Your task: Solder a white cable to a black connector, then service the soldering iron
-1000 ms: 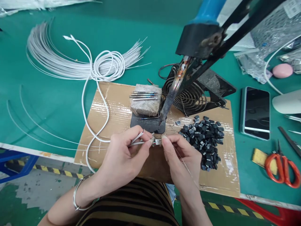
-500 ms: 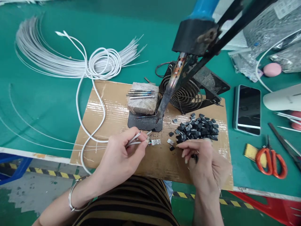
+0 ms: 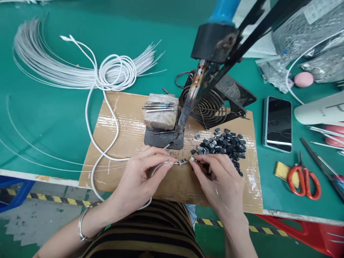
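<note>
My left hand (image 3: 143,175) is closed in a pinch on the end of a white cable (image 3: 158,166). A small metal USB connector (image 3: 182,162) sticks out past its fingertips to the right. Thin white wires run from this hand off to the left. My right hand (image 3: 221,175) pinches a small silver connector piece (image 3: 192,159) between thumb and forefinger, a short gap from the connector on the left. Right behind this hand lies a pile of small black connector pieces (image 3: 225,143). A soldering iron (image 3: 191,95) hangs tip down above both hands.
A cardboard sheet (image 3: 107,107) covers the work area. On it stand a worn block (image 3: 161,118) topped with metal rods, and a black fan (image 3: 209,107). White wires (image 3: 59,73) and a coiled cable (image 3: 118,71) lie left. A phone (image 3: 277,123) and orange-handled scissors (image 3: 303,179) lie right.
My right hand has moved left from the pile's front edge, now with the silver piece in its fingers. My left hand stays nearly in place, and its connector has turned slightly.
</note>
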A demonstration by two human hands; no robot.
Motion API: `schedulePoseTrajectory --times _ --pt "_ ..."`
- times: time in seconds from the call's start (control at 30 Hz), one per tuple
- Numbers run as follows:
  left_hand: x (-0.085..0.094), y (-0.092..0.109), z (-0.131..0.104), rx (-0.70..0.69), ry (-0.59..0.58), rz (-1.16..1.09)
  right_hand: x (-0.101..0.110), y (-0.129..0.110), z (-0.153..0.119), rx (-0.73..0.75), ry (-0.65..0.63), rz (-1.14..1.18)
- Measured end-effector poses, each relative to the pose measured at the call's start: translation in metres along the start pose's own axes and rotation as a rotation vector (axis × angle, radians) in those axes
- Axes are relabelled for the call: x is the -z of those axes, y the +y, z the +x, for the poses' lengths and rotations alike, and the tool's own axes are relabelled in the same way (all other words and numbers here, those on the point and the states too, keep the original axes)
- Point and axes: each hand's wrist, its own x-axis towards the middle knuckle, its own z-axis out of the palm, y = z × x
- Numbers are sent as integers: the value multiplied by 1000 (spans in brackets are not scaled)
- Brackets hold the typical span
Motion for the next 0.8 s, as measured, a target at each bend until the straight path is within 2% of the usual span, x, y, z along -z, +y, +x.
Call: schedulePoseTrajectory --times 0.07,0.23,0.3,0.5,0.6,0.8 --pt "0 0 -1 20 8 -41 4 -3 -1 -84 38 38" --pt "1 -5 -7 178 -6 -178 6 -14 -6 -528 134 339" --pt "4 -6 -9 208 -29 -228 4 -17 -6 -633 154 454" --pt "6 -2 -6 142 -26 -230 1 -22 -2 -552 151 586" --pt "6 1 -4 159 -30 -234 2 -27 -1 -589 143 622" --pt "9 -4 -6 132 52 -184 1 -32 1 -628 191 670"
